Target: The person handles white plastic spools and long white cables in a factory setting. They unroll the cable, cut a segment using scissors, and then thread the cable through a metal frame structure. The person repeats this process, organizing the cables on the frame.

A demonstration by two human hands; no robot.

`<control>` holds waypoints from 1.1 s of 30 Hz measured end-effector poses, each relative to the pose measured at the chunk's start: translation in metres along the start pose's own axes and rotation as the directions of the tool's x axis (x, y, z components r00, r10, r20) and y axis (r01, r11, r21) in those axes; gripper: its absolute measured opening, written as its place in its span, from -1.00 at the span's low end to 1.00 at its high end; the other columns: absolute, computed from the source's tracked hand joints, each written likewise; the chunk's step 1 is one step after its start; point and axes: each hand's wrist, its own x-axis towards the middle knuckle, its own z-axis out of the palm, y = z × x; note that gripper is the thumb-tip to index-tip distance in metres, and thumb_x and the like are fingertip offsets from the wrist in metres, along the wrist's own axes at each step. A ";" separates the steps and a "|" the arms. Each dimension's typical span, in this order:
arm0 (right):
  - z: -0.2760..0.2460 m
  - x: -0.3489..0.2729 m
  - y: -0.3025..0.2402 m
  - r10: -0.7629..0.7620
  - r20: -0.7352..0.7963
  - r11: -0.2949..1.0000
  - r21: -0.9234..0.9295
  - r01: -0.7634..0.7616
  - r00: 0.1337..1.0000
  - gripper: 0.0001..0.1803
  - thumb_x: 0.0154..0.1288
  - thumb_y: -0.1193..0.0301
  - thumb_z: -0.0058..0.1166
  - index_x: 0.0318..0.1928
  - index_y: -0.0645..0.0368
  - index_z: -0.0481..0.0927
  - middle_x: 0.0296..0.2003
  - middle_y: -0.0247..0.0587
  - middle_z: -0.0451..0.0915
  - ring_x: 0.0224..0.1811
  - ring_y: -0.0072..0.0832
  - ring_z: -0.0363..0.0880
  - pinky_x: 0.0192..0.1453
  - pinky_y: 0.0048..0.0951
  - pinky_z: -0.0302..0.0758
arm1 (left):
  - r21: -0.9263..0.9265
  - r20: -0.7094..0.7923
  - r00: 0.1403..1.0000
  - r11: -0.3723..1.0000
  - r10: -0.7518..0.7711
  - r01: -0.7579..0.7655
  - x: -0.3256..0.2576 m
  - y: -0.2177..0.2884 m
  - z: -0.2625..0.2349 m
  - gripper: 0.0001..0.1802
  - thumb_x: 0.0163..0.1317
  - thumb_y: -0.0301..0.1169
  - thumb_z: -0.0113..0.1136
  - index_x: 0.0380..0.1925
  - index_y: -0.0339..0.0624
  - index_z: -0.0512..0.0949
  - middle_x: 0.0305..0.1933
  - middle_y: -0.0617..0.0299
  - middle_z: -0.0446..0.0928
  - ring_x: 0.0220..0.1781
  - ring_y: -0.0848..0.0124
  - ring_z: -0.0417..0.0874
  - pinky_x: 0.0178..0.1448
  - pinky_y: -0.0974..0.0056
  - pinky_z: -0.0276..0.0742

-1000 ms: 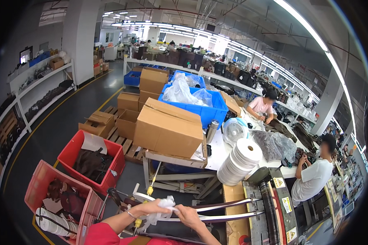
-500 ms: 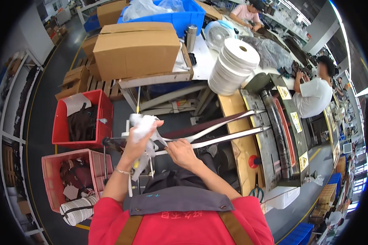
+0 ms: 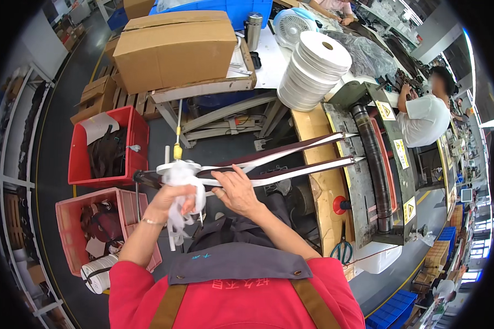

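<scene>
A crumpled bunch of thin white tape is in my left hand, fingers closed round it and loose ends hanging below. Just beyond it is a pale round reel on a stand, partly hidden by the bunch. To the right, my right hand has its fingers stretched out and apart, against or just beside the nearer white strip; contact is hard to tell. Dark maroon strips run with the white ones, left from the machine with its black roller.
Large white tape rolls stand stacked on the table behind the strips. A cardboard box is at the far left, with red crates below it. Scissors lie by the machine's near edge. A co-worker sits beyond it.
My left hand has moved lower and slightly left with the white tape, toward the reel. My right hand has let go of the strip, its fingers now spread. The view has shifted slightly.
</scene>
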 end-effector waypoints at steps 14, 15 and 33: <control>-0.011 0.005 0.002 0.301 0.516 0.557 0.587 -0.587 0.802 -0.82 0.21 0.38 -0.07 -0.39 0.27 0.43 -0.63 -0.34 0.44 -0.59 -0.61 0.39 -0.51 -0.53 0.32 | 0.970 0.007 0.970 0.233 0.241 -0.065 0.041 -0.007 -0.009 -0.55 0.11 -0.01 0.06 -0.27 -0.20 0.50 -0.65 0.01 0.48 -0.55 0.12 0.55 -0.42 0.16 0.43; -0.012 0.005 0.007 0.340 0.619 0.426 0.570 -0.702 0.708 -0.83 0.20 0.38 -0.02 -0.38 0.26 0.44 -0.62 -0.44 0.39 -0.53 -0.72 0.35 -0.46 -0.57 0.32 | 0.948 -0.033 0.993 0.319 0.116 -0.006 0.039 -0.007 -0.009 -0.52 0.08 0.01 0.09 -0.29 -0.21 0.50 -0.62 0.07 0.48 -0.56 0.21 0.53 -0.44 0.20 0.41; 0.010 0.002 0.005 -0.062 0.180 0.986 0.166 0.032 0.982 -0.93 -0.04 0.55 0.07 -0.49 0.23 0.45 -0.60 -0.08 0.44 -0.54 -0.18 0.41 -0.35 -0.28 0.36 | 0.920 -0.083 0.694 0.323 0.715 -0.223 0.057 -0.045 -0.005 -0.67 0.12 -0.24 0.07 -0.26 -0.29 0.47 -0.36 0.01 0.54 -0.31 0.12 0.57 -0.25 0.18 0.43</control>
